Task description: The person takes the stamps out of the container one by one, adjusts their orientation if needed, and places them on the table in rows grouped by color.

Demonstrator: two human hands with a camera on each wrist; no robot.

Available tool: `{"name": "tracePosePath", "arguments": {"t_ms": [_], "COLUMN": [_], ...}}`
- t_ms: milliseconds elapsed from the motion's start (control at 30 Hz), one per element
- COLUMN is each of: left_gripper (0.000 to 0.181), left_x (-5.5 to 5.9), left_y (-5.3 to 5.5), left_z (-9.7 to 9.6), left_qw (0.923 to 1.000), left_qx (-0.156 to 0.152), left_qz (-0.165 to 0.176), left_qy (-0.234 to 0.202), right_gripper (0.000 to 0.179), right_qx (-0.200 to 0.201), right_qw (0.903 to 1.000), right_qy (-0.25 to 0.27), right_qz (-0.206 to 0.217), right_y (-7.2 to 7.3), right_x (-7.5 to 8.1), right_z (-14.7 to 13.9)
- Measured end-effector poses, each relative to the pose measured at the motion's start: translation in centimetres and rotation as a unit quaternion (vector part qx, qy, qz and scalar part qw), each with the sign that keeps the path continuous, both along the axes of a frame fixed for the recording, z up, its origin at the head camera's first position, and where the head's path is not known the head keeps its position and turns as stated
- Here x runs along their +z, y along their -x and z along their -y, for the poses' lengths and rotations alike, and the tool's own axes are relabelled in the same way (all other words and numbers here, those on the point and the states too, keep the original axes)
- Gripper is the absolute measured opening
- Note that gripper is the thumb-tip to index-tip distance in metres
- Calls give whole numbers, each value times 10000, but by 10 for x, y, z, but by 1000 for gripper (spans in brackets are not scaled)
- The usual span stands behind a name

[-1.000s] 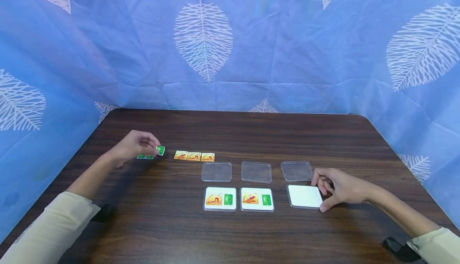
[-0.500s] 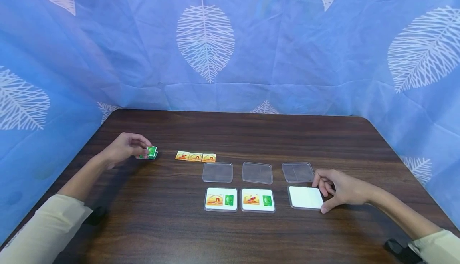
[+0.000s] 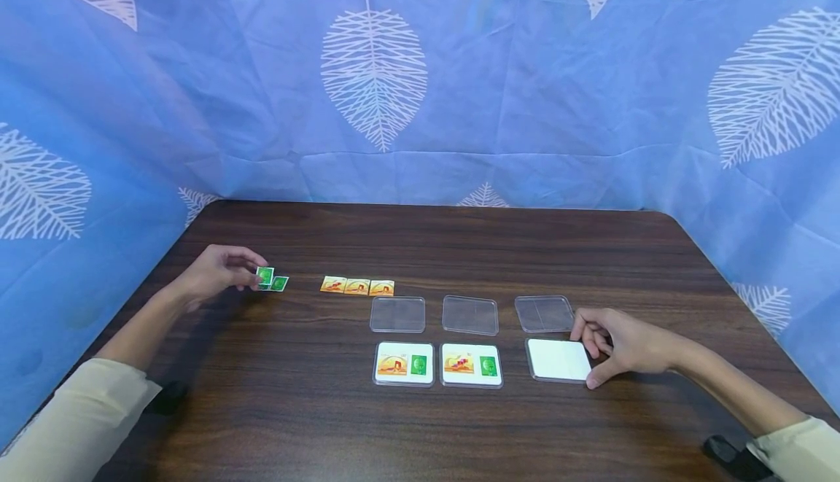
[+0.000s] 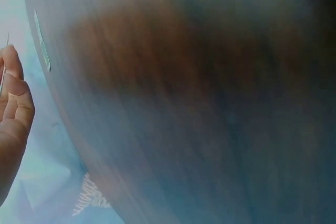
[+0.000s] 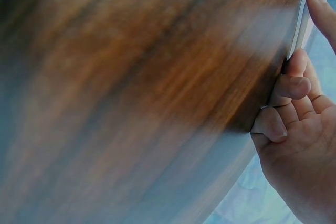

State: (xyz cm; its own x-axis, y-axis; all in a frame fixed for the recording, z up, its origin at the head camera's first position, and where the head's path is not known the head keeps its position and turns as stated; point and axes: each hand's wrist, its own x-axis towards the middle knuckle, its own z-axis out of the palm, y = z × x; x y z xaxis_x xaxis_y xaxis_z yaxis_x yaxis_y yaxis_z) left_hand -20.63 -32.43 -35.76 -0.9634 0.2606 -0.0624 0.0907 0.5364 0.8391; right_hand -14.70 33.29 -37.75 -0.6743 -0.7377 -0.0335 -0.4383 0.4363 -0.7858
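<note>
Between the fingers of the left hand (image 3: 219, 272), a small green stamp (image 3: 265, 275) is pinched at one side: paper-thin, roughly square, white-bordered, face tipped toward the head camera. Just past those fingertips a second green stamp (image 3: 280, 284) is laid flat, and a green sliver (image 3: 265, 288) can be seen below the pinched one; whether they touch can't be told. Farther right of those fingers, three orange-and-yellow stamps (image 3: 357, 286) are lined up edge to edge.

Over at the right hand (image 3: 628, 343), a flat, round-cornered clear case (image 3: 558, 360) with a plain white face is gripped at its right edge, thumb and index finger spread to its corners, the other fingers curled in. Left of those fingers, two matching cases (image 3: 471, 349) are set side by side, each fitted with one orange and one green stamp. Past the cases, three see-through lids (image 3: 469, 315) are laid in a row.

It's all carried by a dark wood-grain counter (image 3: 328, 431), backed by wrinkled blue cloth (image 3: 249, 103) printed with white leaves. The stamps' print is too small to be read.
</note>
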Motion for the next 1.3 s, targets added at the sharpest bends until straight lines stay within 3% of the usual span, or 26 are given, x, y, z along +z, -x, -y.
{"name": "tracePosePath", "arguments": {"t_ms": [167, 633, 867, 1133, 1300], "left_gripper": [35, 35, 39, 37, 35], "left_x": [-2, -2, 0, -2, -4], "left_y": [2, 7, 11, 16, 17], "left_z": [6, 12, 15, 23, 25], "left_qw": [9999, 9991, 9975, 9947, 9935], "left_qx": [10, 144, 164, -90, -43], "left_qz": [81, 67, 244, 539, 613], "left_qy": [-100, 381, 642, 872, 958], "right_gripper": [42, 43, 42, 41, 41], "right_qx": [34, 31, 50, 74, 53], "right_qw": [10000, 10000, 10000, 10000, 10000], "right_qy": [39, -12, -14, 31, 20], "right_qz": [37, -38, -37, 13, 45], "right_y": [0, 1, 1, 1, 0], "right_x": [0, 0, -1, -1, 0], "right_z": [0, -1, -1, -1, -1]}}
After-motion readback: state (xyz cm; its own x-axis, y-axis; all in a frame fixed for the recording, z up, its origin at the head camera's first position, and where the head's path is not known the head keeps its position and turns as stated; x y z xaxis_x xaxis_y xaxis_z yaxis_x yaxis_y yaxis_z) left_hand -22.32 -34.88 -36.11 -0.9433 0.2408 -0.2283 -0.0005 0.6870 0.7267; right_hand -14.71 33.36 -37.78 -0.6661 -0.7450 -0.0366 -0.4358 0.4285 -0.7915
